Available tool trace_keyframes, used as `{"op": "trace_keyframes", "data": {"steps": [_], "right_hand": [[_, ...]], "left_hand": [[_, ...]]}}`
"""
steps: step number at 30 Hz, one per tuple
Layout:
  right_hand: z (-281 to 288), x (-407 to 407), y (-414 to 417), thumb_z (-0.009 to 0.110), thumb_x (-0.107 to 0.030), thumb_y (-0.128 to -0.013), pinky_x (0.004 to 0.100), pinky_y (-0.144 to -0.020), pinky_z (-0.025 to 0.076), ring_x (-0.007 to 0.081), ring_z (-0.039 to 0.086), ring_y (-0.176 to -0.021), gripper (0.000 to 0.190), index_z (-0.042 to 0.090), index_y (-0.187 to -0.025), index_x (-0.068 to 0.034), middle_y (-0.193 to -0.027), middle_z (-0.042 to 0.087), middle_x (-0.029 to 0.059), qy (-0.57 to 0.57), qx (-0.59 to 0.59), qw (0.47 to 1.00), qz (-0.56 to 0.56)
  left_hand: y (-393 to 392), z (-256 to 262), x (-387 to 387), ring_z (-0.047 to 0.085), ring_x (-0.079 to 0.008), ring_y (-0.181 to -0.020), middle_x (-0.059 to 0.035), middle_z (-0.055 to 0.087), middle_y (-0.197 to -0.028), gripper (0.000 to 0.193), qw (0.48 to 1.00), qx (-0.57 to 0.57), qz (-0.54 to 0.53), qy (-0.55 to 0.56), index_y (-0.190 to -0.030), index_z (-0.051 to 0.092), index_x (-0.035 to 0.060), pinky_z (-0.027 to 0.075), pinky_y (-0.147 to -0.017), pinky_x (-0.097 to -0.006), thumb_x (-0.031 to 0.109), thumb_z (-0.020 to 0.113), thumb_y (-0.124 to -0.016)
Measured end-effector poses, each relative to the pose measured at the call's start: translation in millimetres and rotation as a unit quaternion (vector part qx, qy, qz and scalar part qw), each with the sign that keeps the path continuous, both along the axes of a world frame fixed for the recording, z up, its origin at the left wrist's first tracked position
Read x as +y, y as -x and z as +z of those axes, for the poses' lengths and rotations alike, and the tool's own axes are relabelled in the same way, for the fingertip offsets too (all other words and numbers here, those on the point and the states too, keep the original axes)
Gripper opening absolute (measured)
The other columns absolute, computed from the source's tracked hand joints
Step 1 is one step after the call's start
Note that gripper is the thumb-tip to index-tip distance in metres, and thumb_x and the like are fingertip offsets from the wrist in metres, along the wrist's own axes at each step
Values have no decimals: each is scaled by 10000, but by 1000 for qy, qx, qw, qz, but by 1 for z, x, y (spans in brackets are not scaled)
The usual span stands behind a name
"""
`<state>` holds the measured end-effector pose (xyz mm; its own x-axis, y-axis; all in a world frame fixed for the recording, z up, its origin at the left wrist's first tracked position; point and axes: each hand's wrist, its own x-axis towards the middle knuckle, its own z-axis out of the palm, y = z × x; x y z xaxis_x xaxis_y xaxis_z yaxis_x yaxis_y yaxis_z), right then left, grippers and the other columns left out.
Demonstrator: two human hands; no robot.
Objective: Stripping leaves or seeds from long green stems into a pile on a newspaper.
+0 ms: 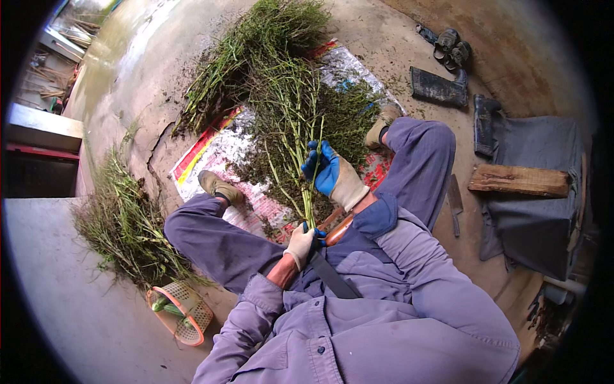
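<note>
My left hand point(301, 246), in a white glove with blue-coated fingers, grips the lower ends of a bundle of green plant stems point(300, 153). The bundle fans out away from me, its branching tops over the sheet. Higher up the stems, my right hand point(336, 175), gloved the same way, is turned palm toward them with fingers apart and bent. A stem passes by its fingers; a firm grip is not visible. Beneath lies a printed plastic sheet point(211, 158), strewn with small green plant bits point(348, 120). Part of a wooden seat point(339, 230) shows between my legs.
A large heap of cut plants point(268, 43) lies beyond the sheet, another heap point(129, 221) at left. An orange-rimmed basket point(196, 307) with green vegetables lies tipped. At right are rubber boots point(439, 86), shoes point(451, 48), a cleaver-like blade point(454, 194) and a wood block point(518, 180) on dark cloth point(532, 230).
</note>
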<state>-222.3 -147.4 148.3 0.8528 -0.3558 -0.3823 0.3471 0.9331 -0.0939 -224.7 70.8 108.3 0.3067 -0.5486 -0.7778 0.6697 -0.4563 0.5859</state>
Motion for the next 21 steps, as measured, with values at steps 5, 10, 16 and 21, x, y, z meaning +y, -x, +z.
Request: {"op": "trace_keyframes", "data": {"steps": [5,10,16,21], "right_hand": [[-15,-19,-7,513,-277,-989,375,-794,539,171,638,-796,261,607,-1080,-51,-858,653,32,106,34,994,-18],[-60,-64,-17,540,-310,-968,364,-674,540,181,626,-728,211,615,-934,-116,-772,635,14,6,116,990,-80],[-93,-156,-33,555,-297,-947,388,-622,508,187,570,-653,179,609,-842,-162,-748,615,3,20,187,972,-139],[-84,-209,-43,567,-288,-951,367,-662,538,167,618,-683,179,658,-867,-160,-777,661,-8,64,268,938,-212]], "left_hand": [[1,-6,5,460,-152,-512,-26,483,-689,64,993,-96,-49,-49,-945,487,73,412,-473,-310,89,446,-898],[-3,0,8,448,-138,-543,-20,457,-686,59,980,-175,-87,-48,-936,463,75,396,-481,-314,82,430,-887],[-21,-4,35,481,-132,-588,-25,497,-715,108,965,-228,-120,-55,-957,506,56,421,-526,-299,101,445,-880],[-61,64,56,546,-199,-788,-95,599,-855,265,916,-338,-201,-75,-1093,535,-44,468,-753,-333,102,453,-888]]}}
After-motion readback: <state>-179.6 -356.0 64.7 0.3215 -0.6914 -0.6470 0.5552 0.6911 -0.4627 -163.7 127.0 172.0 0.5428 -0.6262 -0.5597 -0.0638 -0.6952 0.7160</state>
